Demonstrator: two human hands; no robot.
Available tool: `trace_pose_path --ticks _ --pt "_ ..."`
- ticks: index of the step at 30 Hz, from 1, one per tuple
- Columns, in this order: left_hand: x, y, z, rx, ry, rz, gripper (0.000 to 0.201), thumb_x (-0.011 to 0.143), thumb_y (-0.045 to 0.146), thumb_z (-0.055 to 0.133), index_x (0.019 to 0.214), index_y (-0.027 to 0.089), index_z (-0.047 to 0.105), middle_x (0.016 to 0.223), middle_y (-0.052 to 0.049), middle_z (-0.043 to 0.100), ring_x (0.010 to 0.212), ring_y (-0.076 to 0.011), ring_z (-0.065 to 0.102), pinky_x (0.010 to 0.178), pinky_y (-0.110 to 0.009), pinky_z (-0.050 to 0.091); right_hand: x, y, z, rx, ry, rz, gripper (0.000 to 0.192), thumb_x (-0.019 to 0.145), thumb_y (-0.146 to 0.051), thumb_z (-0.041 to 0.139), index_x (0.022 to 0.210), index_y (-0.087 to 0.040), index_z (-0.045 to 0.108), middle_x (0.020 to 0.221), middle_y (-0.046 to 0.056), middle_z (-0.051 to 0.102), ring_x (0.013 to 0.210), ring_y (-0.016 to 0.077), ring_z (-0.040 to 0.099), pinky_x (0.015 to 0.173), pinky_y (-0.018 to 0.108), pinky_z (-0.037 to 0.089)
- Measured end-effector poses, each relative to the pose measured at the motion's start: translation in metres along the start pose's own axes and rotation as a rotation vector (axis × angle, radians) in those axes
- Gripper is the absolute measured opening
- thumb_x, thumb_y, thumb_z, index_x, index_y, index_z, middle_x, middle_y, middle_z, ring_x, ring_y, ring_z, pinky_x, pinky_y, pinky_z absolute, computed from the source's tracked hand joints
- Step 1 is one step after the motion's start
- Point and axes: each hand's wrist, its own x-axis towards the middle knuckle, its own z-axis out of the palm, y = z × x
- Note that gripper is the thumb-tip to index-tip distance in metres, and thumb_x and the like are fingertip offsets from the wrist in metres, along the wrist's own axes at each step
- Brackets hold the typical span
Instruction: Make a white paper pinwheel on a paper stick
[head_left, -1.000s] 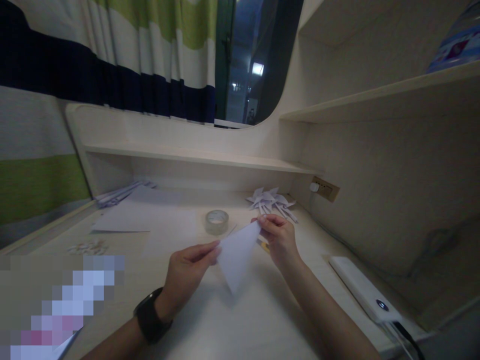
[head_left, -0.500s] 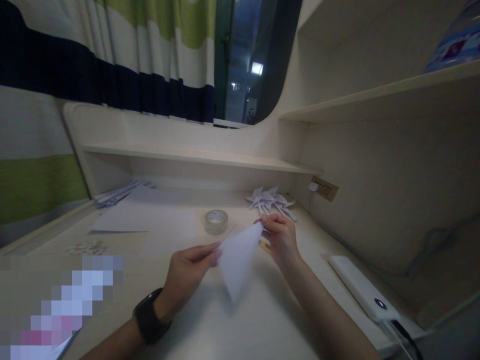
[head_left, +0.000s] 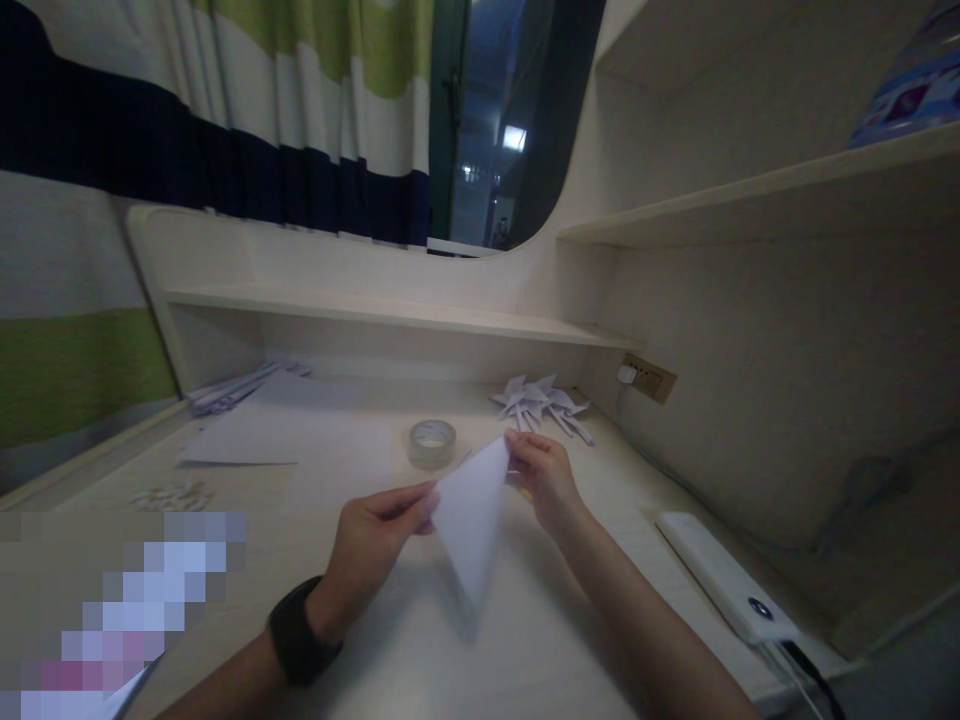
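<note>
A folded white sheet of paper (head_left: 474, 520), triangular in outline, is held up above the desk between both hands. My left hand (head_left: 379, 545), with a black watch on its wrist, pinches the left corner between thumb and fingers. At the upper right corner, my right hand (head_left: 547, 475) has its fingertips closed on the paper. The lowest point of the sheet hangs down, slightly blurred. Just beyond the paper stands a roll of clear tape (head_left: 432, 445). Something yellow, mostly hidden, lies behind my right hand.
Paper pinwheels (head_left: 536, 405) lie at the back right. White sheets (head_left: 262, 425) and rolled paper sticks (head_left: 240, 385) are at the back left, with small pale pieces (head_left: 172, 496) nearer. A white power bank (head_left: 712, 575) with cables rests on the right. A shelf (head_left: 405, 312) spans the back.
My right hand has moved a little left and closer to my left hand, still on the paper's corner. The sheet's lower point has shifted slightly right.
</note>
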Motion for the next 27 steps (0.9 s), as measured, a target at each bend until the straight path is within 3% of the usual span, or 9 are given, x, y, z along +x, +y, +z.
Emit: trace_pose_path --ticks 12,18,23,27 --pt "-0.002 0.006 0.004 -0.056 0.015 -0.040 0.033 0.063 0.035 0.076 0.087 0.013 0.076 0.081 -0.008 0.075 0.059 -0.0186 0.068 0.057 -0.028 0.058 -0.003 0.006 0.006 0.041 0.166 -0.176 0.024 0.060 -0.034 0.078 0.057 -0.015 0.063 0.052 -0.003 0.058 0.047 0.0090 0.052 0.050 0.021 0.046" --pt "-0.001 0.007 0.002 -0.071 0.075 -0.035 0.033 0.062 0.036 0.077 0.086 0.013 0.076 0.081 -0.009 0.075 0.062 -0.0206 0.069 0.059 -0.030 0.060 -0.003 0.017 0.008 -0.067 0.008 -0.018 0.033 0.062 -0.044 0.076 0.061 -0.013 0.065 0.056 0.002 0.063 0.050 0.0127 0.057 0.050 0.025 0.048" --pt "-0.002 0.009 0.004 -0.117 0.068 -0.076 0.035 0.060 0.036 0.079 0.086 0.012 0.075 0.081 -0.009 0.075 0.064 -0.0205 0.069 0.059 -0.030 0.060 -0.005 0.019 0.012 -0.056 0.093 -0.056 0.029 0.059 -0.039 0.078 0.058 -0.013 0.066 0.055 0.001 0.062 0.049 0.0109 0.054 0.051 0.024 0.047" --pt "-0.002 0.007 0.003 -0.147 0.039 -0.114 0.041 0.061 0.036 0.079 0.093 0.010 0.074 0.081 -0.009 0.074 0.065 -0.0189 0.068 0.061 -0.029 0.058 -0.006 0.018 0.013 -0.032 0.086 -0.096 0.028 0.060 -0.038 0.078 0.056 -0.013 0.065 0.054 0.000 0.061 0.050 0.0106 0.052 0.051 0.023 0.045"
